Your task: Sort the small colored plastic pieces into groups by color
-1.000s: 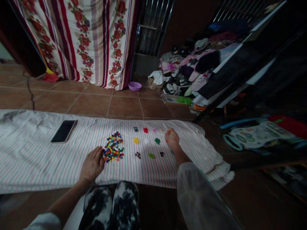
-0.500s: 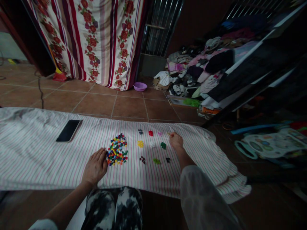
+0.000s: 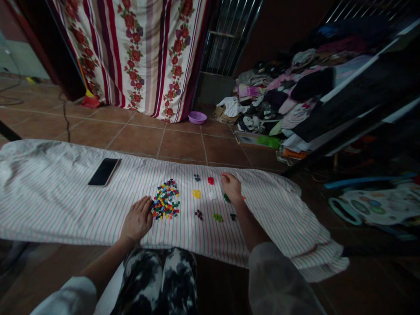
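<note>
A mixed heap of small coloured pieces (image 3: 166, 202) lies on a striped cloth (image 3: 59, 201). My left hand (image 3: 138, 218) rests flat, fingers stretched out, its fingertips at the heap's left edge. Right of the heap are small single-colour piles: grey (image 3: 197, 177), red (image 3: 210, 180), yellow (image 3: 196, 194), white (image 3: 212, 196), brown (image 3: 198, 214), light green (image 3: 218, 217) and black (image 3: 233, 217). My right hand (image 3: 231, 188) is pinched just right of the red pile, partly covering a dark green pile (image 3: 226, 198). Whatever its fingertips hold is too small or hidden to tell.
A phone (image 3: 104, 172) lies on the cloth at the left. An orange bit (image 3: 243, 198) shows beside my right wrist. Beyond, on the tiled floor, are a purple basin (image 3: 197, 117), a floral curtain (image 3: 147, 57) and a large pile of clothes (image 3: 278, 96).
My right hand has moved left, from the far right end of the back row towards the red pile. My left hand stays by the heap. The whole view has shifted slightly.
</note>
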`<state>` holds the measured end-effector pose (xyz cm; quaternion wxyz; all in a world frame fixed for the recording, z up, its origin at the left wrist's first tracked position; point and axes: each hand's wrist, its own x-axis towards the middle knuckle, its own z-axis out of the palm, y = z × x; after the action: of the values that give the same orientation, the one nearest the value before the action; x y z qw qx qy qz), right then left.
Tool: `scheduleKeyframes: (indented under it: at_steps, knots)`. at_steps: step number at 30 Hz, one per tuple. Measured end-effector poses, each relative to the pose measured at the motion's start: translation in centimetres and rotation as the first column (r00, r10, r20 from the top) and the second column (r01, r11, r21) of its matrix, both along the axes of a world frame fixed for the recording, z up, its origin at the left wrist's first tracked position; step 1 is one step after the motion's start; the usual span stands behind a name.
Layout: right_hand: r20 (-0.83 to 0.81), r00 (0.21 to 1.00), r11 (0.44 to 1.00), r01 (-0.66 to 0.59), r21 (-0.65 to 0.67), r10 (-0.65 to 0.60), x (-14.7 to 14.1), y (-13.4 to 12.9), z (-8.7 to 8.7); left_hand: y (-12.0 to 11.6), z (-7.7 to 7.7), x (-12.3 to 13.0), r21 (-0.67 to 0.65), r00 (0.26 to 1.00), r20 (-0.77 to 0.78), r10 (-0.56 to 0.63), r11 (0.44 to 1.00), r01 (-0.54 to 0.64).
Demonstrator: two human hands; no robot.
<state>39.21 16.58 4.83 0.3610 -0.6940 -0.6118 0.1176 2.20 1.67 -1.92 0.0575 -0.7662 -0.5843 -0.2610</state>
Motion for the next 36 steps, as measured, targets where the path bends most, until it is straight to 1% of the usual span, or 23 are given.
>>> scheduleKeyframes:
  at_steps: [2, 3, 5, 6, 8, 10, 12, 16, 19, 21, 25, 30, 32, 36]
  knots:
    - [-0.117, 0.977, 0.984, -0.178, 0.022, 0.179, -3.8, -0.3, 0.1, 0.0, 0.1, 0.0, -0.008, 1.0, 0.0, 0.009, 1.0, -0.009]
    - [-0.154, 0.949, 0.962, -0.27, 0.049, 0.274, -5.8, -0.6, 0.0, -0.1, 0.1, 0.0, -0.009, 1.0, 0.002, 0.011, 1.0, -0.011]
    - [-0.2, 0.891, 0.913, -0.387, 0.131, 0.407, -9.5, -1.0, -0.7, -0.1, 0.2, 0.0, -0.007, 1.0, 0.006, 0.008, 1.0, -0.008]
    - [-0.23, 0.863, 0.892, -0.425, 0.152, 0.451, -11.3, -1.2, -1.1, -0.1, 0.2, 0.0, -0.005, 1.0, 0.01, 0.005, 1.0, -0.005]
    - [-0.274, 0.822, 0.866, -0.477, 0.148, 0.5, -14.1, -1.4, -2.3, -0.2, 0.1, 0.0, -0.003, 1.0, 0.017, 0.002, 1.0, -0.002]
    - [-0.269, 0.816, 0.859, -0.499, 0.117, 0.511, -16.1, -1.3, -3.6, -0.2, 0.1, 0.1, -0.002, 1.0, 0.019, 0.003, 1.0, -0.003]
    - [-0.232, 0.825, 0.855, -0.51, 0.09, 0.516, -17.4, -1.0, -4.6, -0.1, 0.0, 0.1, -0.003, 1.0, 0.013, 0.003, 1.0, -0.003]
    - [-0.121, 0.85, 0.858, -0.504, 0.097, 0.513, -18.6, -0.5, -5.8, -0.1, 0.0, 0.1, -0.002, 1.0, 0.006, 0.0, 1.0, 0.0]
    - [-0.01, 0.84, 0.836, -0.539, 0.104, 0.543, -19.1, -0.7, -6.1, -0.1, 0.0, 0.1, -0.001, 1.0, 0.013, -0.007, 1.0, 0.007]
    - [0.071, 0.81, 0.805, -0.587, 0.084, 0.582, -19.3, -1.1, -6.3, -0.2, 0.1, 0.1, -0.003, 1.0, 0.018, -0.011, 1.0, 0.011]
    - [0.214, 0.717, 0.728, -0.684, 0.033, 0.664, -19.2, -2.2, -6.2, -0.1, 0.2, 0.1, 0.002, 1.0, 0.019, -0.009, 1.0, 0.009]
    - [0.278, 0.616, 0.639, -0.769, 0.01, 0.737, -19.2, -3.8, -5.3, -0.1, 0.0, 0.1, 0.014, 1.0, 0.028, -0.003, 1.0, 0.002]
    - [0.291, 0.591, 0.62, -0.784, -0.012, 0.753, -19.2, -4.6, -5.0, -0.1, -0.1, 0.0, 0.02, 1.0, 0.02, -0.005, 1.0, 0.005]
    - [0.327, 0.566, 0.616, -0.785, -0.067, 0.757, -19.2, -6.3, -4.3, 0.0, -0.3, -0.1, 0.023, 1.0, 0.015, -0.005, 1.0, 0.005]
